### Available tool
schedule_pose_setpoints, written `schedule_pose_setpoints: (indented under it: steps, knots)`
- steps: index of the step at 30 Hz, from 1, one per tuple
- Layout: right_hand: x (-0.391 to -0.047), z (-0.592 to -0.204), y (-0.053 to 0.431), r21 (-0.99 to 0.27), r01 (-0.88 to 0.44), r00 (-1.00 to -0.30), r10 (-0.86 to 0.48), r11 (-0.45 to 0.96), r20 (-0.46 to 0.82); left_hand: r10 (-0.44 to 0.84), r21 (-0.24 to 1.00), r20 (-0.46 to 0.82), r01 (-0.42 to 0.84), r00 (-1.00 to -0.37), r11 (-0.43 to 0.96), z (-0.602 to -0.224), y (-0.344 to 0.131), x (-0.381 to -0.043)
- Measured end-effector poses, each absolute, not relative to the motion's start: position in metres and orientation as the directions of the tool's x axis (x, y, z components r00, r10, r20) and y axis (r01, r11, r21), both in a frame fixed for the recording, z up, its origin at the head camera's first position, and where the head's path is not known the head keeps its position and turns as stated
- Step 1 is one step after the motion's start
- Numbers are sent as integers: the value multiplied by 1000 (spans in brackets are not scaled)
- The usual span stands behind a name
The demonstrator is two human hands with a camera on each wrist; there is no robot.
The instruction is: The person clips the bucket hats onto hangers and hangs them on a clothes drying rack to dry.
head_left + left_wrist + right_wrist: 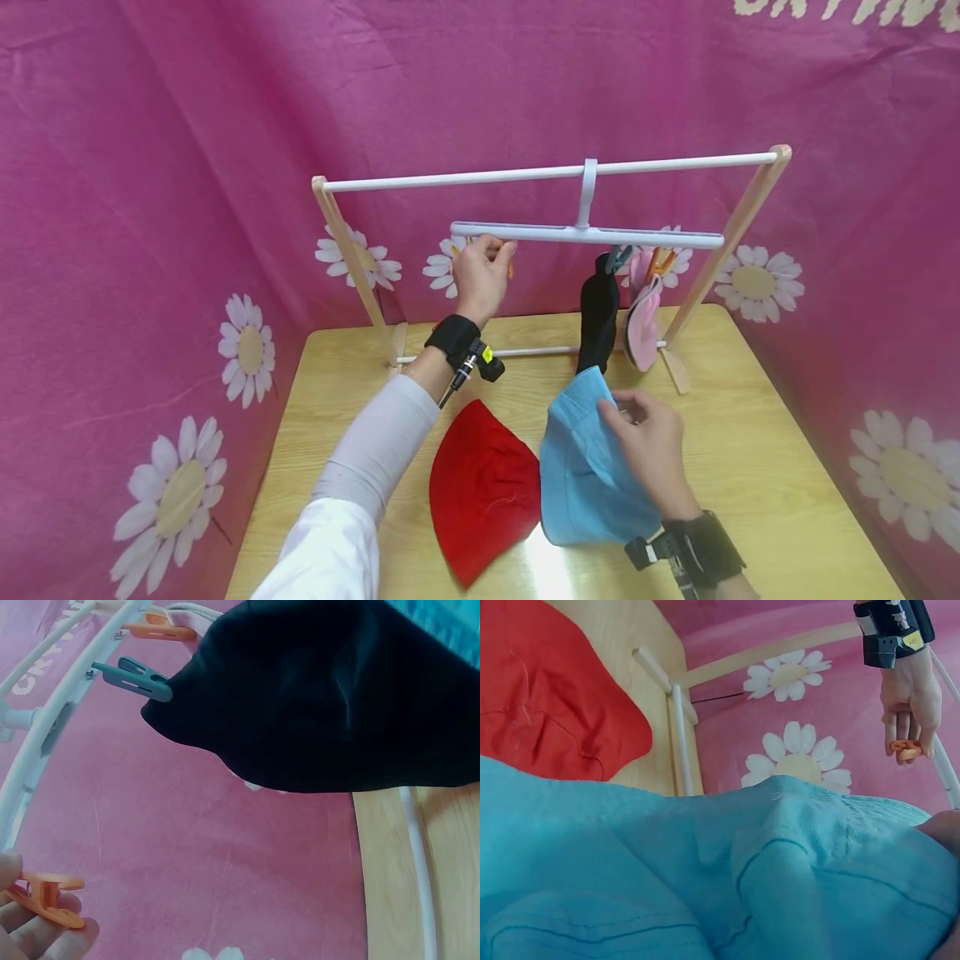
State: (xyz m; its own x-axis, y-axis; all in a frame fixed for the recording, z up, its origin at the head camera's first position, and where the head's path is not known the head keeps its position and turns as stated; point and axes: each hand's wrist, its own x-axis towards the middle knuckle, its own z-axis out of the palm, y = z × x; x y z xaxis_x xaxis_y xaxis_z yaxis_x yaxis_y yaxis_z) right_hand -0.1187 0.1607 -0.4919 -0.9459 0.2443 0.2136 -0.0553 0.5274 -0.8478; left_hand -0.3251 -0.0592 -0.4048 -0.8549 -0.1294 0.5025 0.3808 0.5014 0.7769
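My left hand (482, 273) pinches an orange clothespin (46, 896) just under the left part of the white hanger bar (525, 231). In the left wrist view the clothespin's jaws are empty. My right hand (651, 446) grips a light blue bucket hat (588, 475) by its upper edge, above the table. The blue hat fills the lower part of the right wrist view and hides most of that hand there. A black hat (597, 312) hangs from a grey-green clothespin (136, 679) on the hanger. Right of it, a pink hat (642, 329) hangs from another orange clothespin (662, 262).
A red bucket hat (483, 492) lies on the wooden table (360, 500), left of the blue one. The hanger hooks over the white top rod (465, 177) of a wooden-legged rack (738, 229). Pink cloth walls with daisies (180, 492) enclose the table on three sides.
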Motion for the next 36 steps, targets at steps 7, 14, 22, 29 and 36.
schedule_pose_setpoints:
  steps: [7,14,22,29,36]
  knots:
    - [-130,-484,157,-812,-90,-942,215,577,257,-194,863,406,304,-893,404,-399,-55,-324]
    - [-138,-477,148,-813,-132,-945,177,567,276,-235,911,353,276,-905,307,-402,-50,-325]
    - [-157,-464,133,-773,-202,-928,135,601,347,-234,964,253,264,-939,-18,-402,-40,-321]
    - [-167,-459,123,-737,-227,-924,98,637,369,-246,972,227,233,-942,7,-400,-41,-319]
    - [-182,-451,116,-693,-260,-912,63,673,404,-250,971,236,239,-939,16,-401,-42,-319]
